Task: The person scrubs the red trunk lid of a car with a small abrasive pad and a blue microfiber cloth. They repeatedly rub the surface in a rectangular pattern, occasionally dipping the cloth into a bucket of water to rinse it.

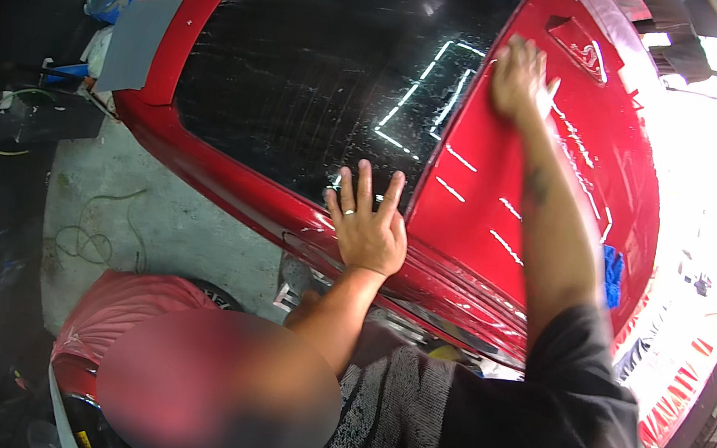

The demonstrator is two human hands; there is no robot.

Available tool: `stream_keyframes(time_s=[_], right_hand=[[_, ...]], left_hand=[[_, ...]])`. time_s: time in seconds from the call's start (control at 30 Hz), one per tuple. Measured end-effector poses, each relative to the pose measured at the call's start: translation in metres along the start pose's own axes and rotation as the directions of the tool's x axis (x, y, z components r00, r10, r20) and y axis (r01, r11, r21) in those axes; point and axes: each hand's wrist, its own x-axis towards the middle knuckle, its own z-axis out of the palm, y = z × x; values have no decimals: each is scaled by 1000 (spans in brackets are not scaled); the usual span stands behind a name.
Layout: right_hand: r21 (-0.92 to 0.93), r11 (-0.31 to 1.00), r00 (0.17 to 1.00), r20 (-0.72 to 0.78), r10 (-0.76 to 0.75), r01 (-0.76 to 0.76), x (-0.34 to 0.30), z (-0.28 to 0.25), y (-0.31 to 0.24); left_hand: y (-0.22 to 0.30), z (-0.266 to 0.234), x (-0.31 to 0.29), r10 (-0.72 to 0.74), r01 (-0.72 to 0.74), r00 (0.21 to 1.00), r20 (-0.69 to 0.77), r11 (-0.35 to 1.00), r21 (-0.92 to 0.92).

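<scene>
A person leans over a red car [507, 208]. Their left hand [367, 225] rests flat, fingers spread, on the edge of the dark rear window [308, 61]. Their right hand [518, 80] presses open-palmed on the red panel just beside the glass. A grey sheet [137, 42] lies at the car's left edge.
</scene>
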Motion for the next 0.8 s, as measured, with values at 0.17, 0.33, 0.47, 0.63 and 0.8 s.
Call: stream_keyframes(time_s=[0.17,0.33,0.47,0.63,0.8], right_hand=[[82,982,960,209,-185,172,-255,-27,-71],[41,969,969,-44,-243,245,-165,-13,-51],[25,999,995,-94,-29,31,21,-9,7],[-57,978,976,-67,-206,202,-133,4,-58],[106,977,953,222,-206,186,-267,-30,-68]], left_hand=[[-14,1,-2,-69,67,998,16,995,68],[-11,-2,0,-73,73,997,-16,996,47],[3,2,0,23,-23,1000,-17,1000,17],[-14,-1,1,-39,42,998,-48,997,67],[-9,2,-1,-57,59,998,-31,996,72]])
